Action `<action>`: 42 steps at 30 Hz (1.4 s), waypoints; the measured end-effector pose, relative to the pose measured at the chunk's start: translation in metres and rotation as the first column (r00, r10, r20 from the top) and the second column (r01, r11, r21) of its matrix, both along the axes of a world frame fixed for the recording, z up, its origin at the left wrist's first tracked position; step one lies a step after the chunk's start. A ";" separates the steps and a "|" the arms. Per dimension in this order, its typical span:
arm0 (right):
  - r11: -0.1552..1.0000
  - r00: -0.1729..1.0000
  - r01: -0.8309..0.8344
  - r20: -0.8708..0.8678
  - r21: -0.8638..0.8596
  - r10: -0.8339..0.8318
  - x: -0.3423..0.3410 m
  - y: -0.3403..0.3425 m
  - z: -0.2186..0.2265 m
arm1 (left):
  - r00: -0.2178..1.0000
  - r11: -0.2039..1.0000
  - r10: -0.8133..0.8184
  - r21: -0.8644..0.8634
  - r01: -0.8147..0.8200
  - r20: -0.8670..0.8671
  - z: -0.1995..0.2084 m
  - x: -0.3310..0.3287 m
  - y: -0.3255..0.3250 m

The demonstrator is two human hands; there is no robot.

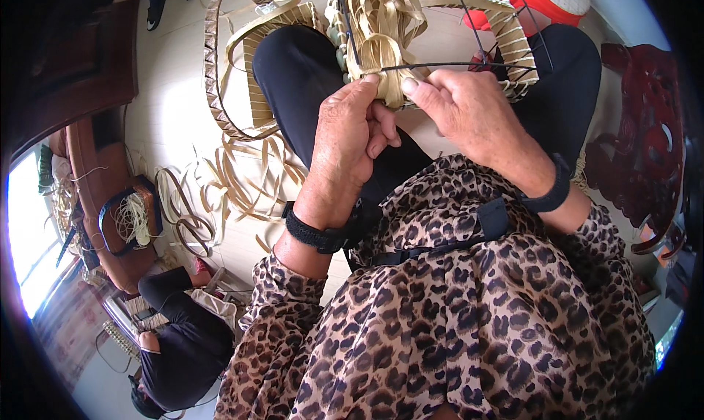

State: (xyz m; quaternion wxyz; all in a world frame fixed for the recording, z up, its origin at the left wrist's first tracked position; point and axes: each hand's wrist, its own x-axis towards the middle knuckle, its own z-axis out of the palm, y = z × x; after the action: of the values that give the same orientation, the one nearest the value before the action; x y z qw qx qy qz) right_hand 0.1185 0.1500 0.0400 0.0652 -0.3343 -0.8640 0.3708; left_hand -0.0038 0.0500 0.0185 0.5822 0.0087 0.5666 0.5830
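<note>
Tan ribbon point(391, 90) pinched by left hand point(346, 126) and right hand point(480, 115) at basket's point(522, 53) near side, black rod point(447, 66) just beyond.

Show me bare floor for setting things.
Bare pale floor lies, upper left, between dark wooden furniture and a curved brown braided handle. Crowded: under loose flat tan strips; around the left hand and right hand, at looped tan strip bundle.

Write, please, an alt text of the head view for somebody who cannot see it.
Left fingers and right fingers pinch tan strips at the near edge of a woven basket frame. Loose strips lie on the pale floor to the left.
</note>
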 end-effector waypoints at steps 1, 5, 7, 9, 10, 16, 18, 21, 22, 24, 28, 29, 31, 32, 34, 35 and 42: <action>0.978 0.998 0.069 0.007 -0.198 -0.069 -0.002 -0.002 0.000 | 1.000 1.000 -0.017 -0.016 0.017 -0.003 0.003 0.000 0.002; 0.901 0.991 0.098 -0.044 -0.423 -0.129 -0.007 -0.013 -0.024 | 0.984 0.984 -0.178 0.000 0.178 -0.028 0.000 0.009 -0.005; 0.829 0.990 0.099 -0.031 -0.550 -0.139 -0.010 -0.009 -0.025 | 0.984 0.984 -0.177 0.008 0.177 -0.032 0.002 0.008 -0.004; 0.735 0.975 0.148 -0.025 -0.662 -0.219 -0.012 -0.013 -0.026 | 0.984 0.985 -0.175 0.009 0.175 -0.036 0.000 0.008 -0.010; 0.620 0.953 0.189 -0.011 -0.761 -0.304 -0.013 -0.014 -0.027 | 0.985 0.986 -0.169 0.011 0.169 -0.029 0.000 0.010 -0.012; 0.590 0.978 0.127 0.003 -0.797 -0.207 -0.019 -0.002 -0.021 | 0.998 0.998 0.054 0.014 -0.054 -0.045 0.014 0.028 -0.011; 0.548 0.970 0.139 0.003 -0.825 -0.242 -0.012 -0.009 -0.033 | 0.998 0.998 0.062 0.006 -0.062 0.003 0.011 0.029 -0.017; 0.435 0.959 0.144 0.017 -0.889 -0.284 -0.005 -0.014 -0.036 | 0.998 0.997 0.060 -0.041 -0.060 -0.015 0.023 0.031 -0.023; 0.431 0.958 0.142 0.014 -0.891 -0.287 -0.002 -0.015 -0.033 | 0.996 0.996 0.045 -0.076 -0.050 -0.076 0.028 0.032 -0.026; 0.277 0.958 0.237 0.176 -0.931 -0.228 0.005 -0.021 -0.024 | 0.936 0.999 -0.046 0.005 0.051 -0.349 0.024 0.026 -0.040; 0.204 0.952 0.213 0.157 -0.956 -0.262 0.009 -0.022 -0.023 | 0.215 0.902 -0.325 -0.234 0.362 -0.921 0.016 0.007 -0.035; 0.164 0.963 0.163 0.121 -0.973 -0.239 0.009 -0.024 -0.027 | 0.209 0.874 -0.293 -0.172 0.455 -0.933 0.016 0.002 -0.032; 0.066 0.961 0.141 0.121 -0.988 -0.250 0.015 -0.020 -0.026 | 0.204 0.832 -0.260 -0.111 0.544 -0.944 0.015 -0.005 -0.031; -0.029 0.959 0.118 0.121 -0.993 -0.254 0.015 -0.016 -0.024 | 0.094 0.784 -0.280 -0.171 0.596 -0.955 0.012 -0.007 -0.033; -0.062 0.975 0.081 0.092 -0.995 -0.201 0.015 -0.012 -0.019 | -0.015 0.751 -0.271 -0.221 0.622 -0.962 0.004 -0.004 -0.038; -0.125 0.980 0.077 0.099 -0.989 -0.175 0.016 -0.015 -0.016 | -0.034 0.790 -0.212 -0.192 0.582 -0.977 0.002 0.002 -0.036; 0.211 0.995 0.029 0.049 -0.977 0.090 0.019 -0.015 -0.008 | -0.047 0.838 0.055 0.021 0.545 -0.997 -0.013 0.001 -0.035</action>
State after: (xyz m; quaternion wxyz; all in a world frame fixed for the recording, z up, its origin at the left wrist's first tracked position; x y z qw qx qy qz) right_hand 0.1373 0.1351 0.0319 -0.2076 -0.3013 -0.4480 0.8158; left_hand -0.0028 0.0147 0.0052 0.0929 0.6442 0.6518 0.3893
